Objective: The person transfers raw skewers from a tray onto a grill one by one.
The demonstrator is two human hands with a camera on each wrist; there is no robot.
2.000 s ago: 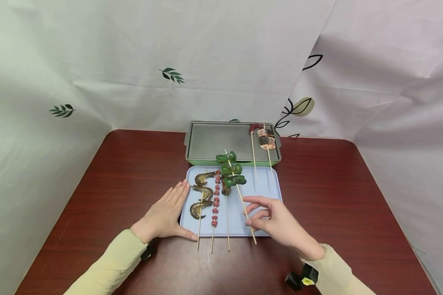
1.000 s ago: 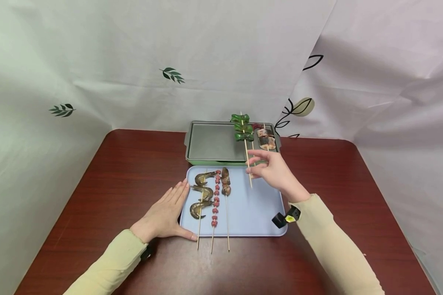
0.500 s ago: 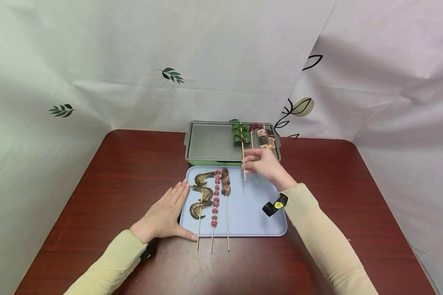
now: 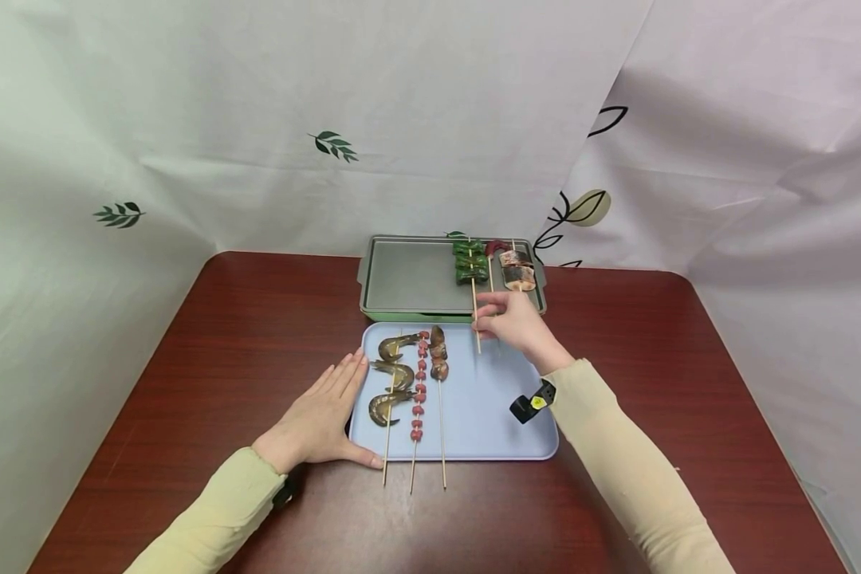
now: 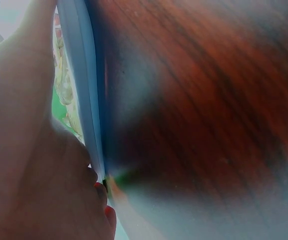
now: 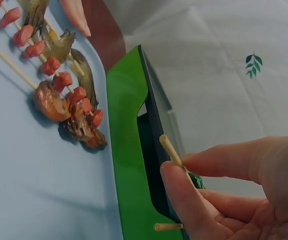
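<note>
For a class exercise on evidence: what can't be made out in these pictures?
Head view: stick of the fish skewer, mostly behind the right hand.
Right wrist view: food on the green skewer, mostly behind that hand.
Right wrist view: lower end of the shrimp skewer, cut by the top edge.
Left wrist view: pale shapes beyond the rim of the blue tray, washed out, partly behind the left hand.

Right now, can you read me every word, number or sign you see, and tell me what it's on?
None that I can read.
Yellow patch on the black wrist device: too small to tell if it has writing.
Tray and grill pan: no lettering shows.
Cloth: printed leaves, not words.
</note>
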